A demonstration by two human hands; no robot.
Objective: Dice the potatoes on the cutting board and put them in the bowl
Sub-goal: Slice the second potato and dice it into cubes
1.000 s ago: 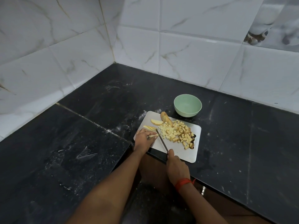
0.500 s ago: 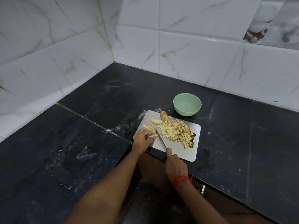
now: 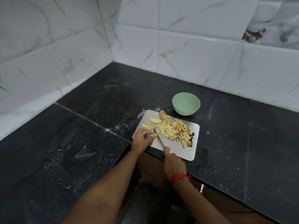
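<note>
Potato strip (image 3: 152, 135) lies near-left on the cutting board (image 3: 178, 151), pinched down by the left grip (image 3: 141, 138). Right grip (image 3: 174, 164) is curled round the knife (image 3: 159, 138), blade across the strip's end. Over the last second both barely shifted, so still chopping. Diced pile (image 3: 174, 132) sits beside the blade, wedges (image 3: 155, 120) uncut. Bowl (image 3: 187, 112) on the desk (image 3: 80, 143) holds nothing yet.

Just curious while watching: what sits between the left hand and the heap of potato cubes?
The knife blade, held by the right hand, crosses the cutting board there, in the head view.
</note>
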